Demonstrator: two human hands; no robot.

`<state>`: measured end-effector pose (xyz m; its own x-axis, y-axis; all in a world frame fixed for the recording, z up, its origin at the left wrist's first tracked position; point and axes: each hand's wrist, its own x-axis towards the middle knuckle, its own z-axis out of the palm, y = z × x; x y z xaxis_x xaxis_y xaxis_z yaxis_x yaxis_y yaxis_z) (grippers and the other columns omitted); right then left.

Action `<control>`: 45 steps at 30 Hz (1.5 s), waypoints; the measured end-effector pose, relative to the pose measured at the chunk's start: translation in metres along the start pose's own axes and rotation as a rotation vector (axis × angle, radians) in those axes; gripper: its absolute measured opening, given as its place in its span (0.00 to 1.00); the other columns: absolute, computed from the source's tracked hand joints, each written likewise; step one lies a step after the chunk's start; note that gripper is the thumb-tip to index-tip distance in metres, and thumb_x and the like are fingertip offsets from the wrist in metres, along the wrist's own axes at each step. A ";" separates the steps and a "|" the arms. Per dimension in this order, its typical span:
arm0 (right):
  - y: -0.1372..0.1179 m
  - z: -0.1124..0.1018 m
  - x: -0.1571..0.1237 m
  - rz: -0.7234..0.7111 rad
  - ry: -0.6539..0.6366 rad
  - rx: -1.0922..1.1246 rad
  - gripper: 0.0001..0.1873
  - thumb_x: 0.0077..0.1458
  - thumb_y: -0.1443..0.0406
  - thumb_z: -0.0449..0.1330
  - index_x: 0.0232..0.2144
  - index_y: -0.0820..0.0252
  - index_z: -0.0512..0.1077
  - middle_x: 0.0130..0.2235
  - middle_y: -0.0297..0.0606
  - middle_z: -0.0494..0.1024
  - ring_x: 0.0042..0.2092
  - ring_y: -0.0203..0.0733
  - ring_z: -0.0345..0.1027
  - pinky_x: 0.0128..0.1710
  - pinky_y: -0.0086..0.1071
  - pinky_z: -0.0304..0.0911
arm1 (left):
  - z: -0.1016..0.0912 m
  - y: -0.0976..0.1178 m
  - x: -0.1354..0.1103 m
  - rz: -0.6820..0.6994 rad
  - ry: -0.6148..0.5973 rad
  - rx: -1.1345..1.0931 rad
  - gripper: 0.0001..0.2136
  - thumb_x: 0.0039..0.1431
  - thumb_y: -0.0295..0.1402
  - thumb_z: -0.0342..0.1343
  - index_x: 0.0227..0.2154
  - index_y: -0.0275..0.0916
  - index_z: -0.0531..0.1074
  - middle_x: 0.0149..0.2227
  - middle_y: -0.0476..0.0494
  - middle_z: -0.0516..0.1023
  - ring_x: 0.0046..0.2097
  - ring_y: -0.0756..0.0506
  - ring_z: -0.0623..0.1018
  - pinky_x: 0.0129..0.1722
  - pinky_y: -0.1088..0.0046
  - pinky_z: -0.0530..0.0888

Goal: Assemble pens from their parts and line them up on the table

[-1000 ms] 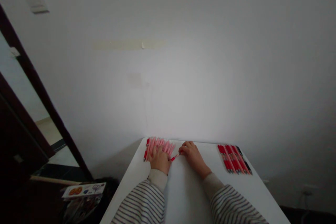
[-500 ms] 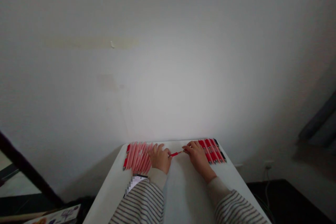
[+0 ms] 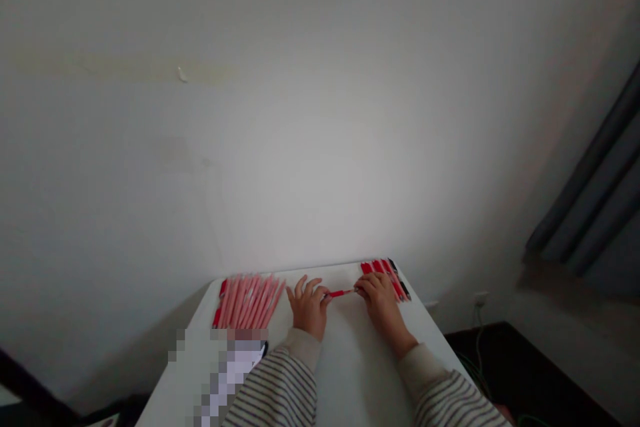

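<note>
Striped cloth sleeves point(image 3: 275, 387) fill the bottom of my feed, both ending in pale cuffs. By the left one lies a flat, pale thing point(image 3: 243, 357) with a dark edge, partly covered by that sleeve and masked by coarse pixels, so I can't read anything on it.

Both arms reach forward over a white table point(image 3: 357, 373), backs of the hands towards me. I have the left hand point(image 3: 309, 307) with thumb and forefinger pinched on one end of a red pen point(image 3: 339, 293), its other fingers fanned out and lifted. The right hand point(image 3: 376, 293) is bent nearly closed, fingertips gathered on the pen's thin end. The pen lies almost level between them, above the table's far part; any lettering is too small for me to make out.

Well left of the pen, a bunch of pink pens point(image 3: 247, 303) lies side by side, with red at its left edge. On the right, a row of red and pink pens point(image 3: 387, 275) has black along its outer side; the right hand blocks part of it.

Beyond stand a bare wall point(image 3: 350, 147) with a yellowish strip point(image 3: 125, 67), a socket point(image 3: 481, 298) and a dark curtain point(image 3: 595, 200).
</note>
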<state>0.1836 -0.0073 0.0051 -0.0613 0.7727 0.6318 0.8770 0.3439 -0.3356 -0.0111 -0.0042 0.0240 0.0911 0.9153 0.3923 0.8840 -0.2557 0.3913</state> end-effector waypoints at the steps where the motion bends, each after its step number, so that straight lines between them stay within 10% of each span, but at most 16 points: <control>1: -0.001 0.001 -0.001 -0.004 -0.001 0.002 0.08 0.59 0.64 0.57 0.37 0.53 0.76 0.39 0.37 0.77 0.48 0.47 0.62 0.51 0.42 0.57 | 0.000 -0.002 -0.001 0.001 0.000 0.004 0.07 0.59 0.36 0.52 0.35 0.50 0.76 0.53 0.51 0.75 0.63 0.38 0.60 0.63 0.42 0.47; 45: 0.003 0.003 -0.010 0.007 0.082 0.124 0.09 0.57 0.60 0.58 0.34 0.46 0.79 0.36 0.33 0.81 0.48 0.51 0.63 0.50 0.46 0.55 | 0.008 -0.006 -0.006 -0.061 0.096 -0.016 0.10 0.58 0.32 0.52 0.24 0.45 0.75 0.52 0.52 0.74 0.57 0.39 0.64 0.58 0.40 0.54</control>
<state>0.1855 -0.0125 -0.0044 -0.0121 0.7309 0.6824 0.8114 0.4060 -0.4204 -0.0136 -0.0061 0.0125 -0.0077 0.8957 0.4446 0.8790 -0.2059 0.4301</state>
